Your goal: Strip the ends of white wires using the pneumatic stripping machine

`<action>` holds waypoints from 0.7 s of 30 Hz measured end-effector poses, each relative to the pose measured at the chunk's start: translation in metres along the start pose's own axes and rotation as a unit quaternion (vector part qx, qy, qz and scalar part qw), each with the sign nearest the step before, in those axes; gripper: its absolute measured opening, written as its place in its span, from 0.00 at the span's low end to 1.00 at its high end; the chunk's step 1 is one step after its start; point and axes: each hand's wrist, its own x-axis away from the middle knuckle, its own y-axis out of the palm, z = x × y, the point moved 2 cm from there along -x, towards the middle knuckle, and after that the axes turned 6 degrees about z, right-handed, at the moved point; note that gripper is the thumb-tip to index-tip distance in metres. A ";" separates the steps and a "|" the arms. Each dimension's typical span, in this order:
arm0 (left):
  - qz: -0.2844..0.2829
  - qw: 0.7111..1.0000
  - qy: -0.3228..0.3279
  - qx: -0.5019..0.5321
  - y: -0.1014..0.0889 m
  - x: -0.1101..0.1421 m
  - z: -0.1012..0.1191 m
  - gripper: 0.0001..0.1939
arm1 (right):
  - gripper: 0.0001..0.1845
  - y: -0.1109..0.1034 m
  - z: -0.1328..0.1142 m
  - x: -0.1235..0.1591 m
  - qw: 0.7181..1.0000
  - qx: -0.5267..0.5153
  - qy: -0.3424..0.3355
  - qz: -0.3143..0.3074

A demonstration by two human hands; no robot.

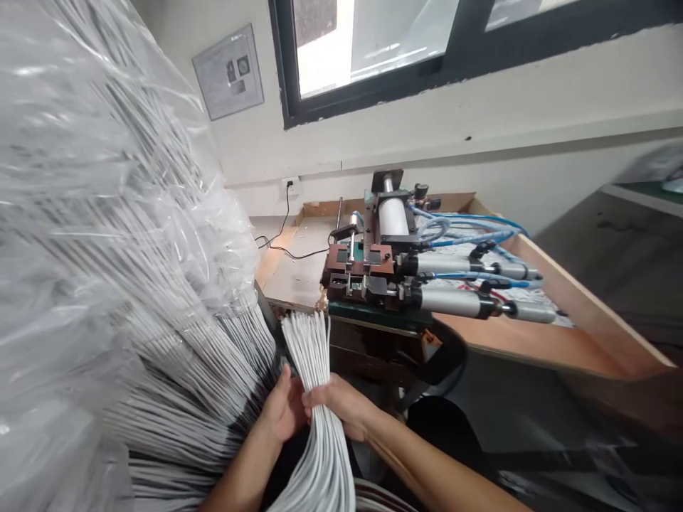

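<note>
Your right hand (341,405) is clamped around a bundle of white cables (312,355) at lower centre of the frame, ends fanning upward. Your left hand (280,412) presses against the same bundle from the left, fingers curled on it. Filling the left half, a clear plastic bag (96,213) holds many more white cables. Beyond, at centre, a pneumatic machine (395,270) with blue hoses sits on a wooden bench (560,334).

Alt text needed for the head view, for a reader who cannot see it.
Both hands grip a bundle of white cables: right hand wrapped around it, left hand beside it. A large plastic-wrapped cable stack fills the left; a pneumatic machine sits on a wooden bench ahead.
</note>
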 end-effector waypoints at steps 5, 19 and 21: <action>-0.087 0.995 0.033 -0.024 0.057 -0.017 0.032 0.28 | 0.13 0.008 -0.044 0.031 0.984 0.115 -0.134 0.005; 0.007 0.982 0.119 -0.147 0.110 -0.032 0.059 0.04 | 0.23 -0.010 -0.072 0.014 0.964 0.013 -0.260 -0.051; 0.025 0.979 0.133 -0.152 0.108 -0.037 0.057 0.03 | 0.26 -0.012 -0.073 0.015 0.960 -0.021 -0.270 -0.066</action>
